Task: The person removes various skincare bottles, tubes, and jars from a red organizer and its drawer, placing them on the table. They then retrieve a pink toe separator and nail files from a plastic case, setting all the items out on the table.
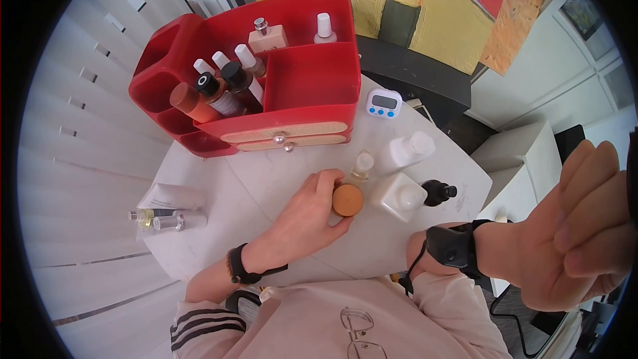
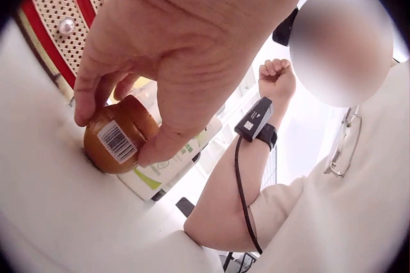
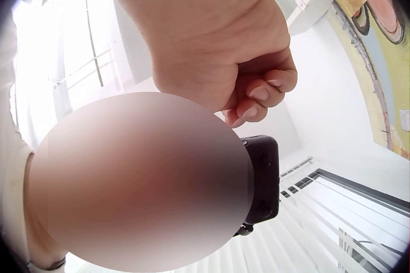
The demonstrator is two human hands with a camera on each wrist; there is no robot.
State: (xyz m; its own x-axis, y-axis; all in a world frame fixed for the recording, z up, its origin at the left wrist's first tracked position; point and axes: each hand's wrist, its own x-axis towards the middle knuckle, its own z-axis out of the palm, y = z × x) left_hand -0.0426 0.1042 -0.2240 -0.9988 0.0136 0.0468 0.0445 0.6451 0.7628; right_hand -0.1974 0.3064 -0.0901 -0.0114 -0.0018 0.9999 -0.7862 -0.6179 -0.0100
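My left hand (image 1: 302, 216) grips a small round orange-brown jar (image 1: 347, 200) over the white table, with thumb and fingers on opposite sides. In the left wrist view, a barcode label shows on the jar (image 2: 109, 137), close to the tabletop. Just beyond it stand a small clear bottle (image 1: 363, 165), a squarish white bottle (image 1: 399, 196) and a white capped bottle (image 1: 409, 151). My right hand (image 1: 578, 233) is raised off to the right, away from the table. Its fingers curl toward the palm in the right wrist view, and nothing shows in them.
A red organizer (image 1: 312, 80) with drawers stands at the back, holding several bottles. Right of it sits a white timer (image 1: 383, 103). A black bottle (image 1: 439, 193) is near the right edge. At the left edge lie a tube (image 1: 174, 196) and small bottles (image 1: 169, 223).
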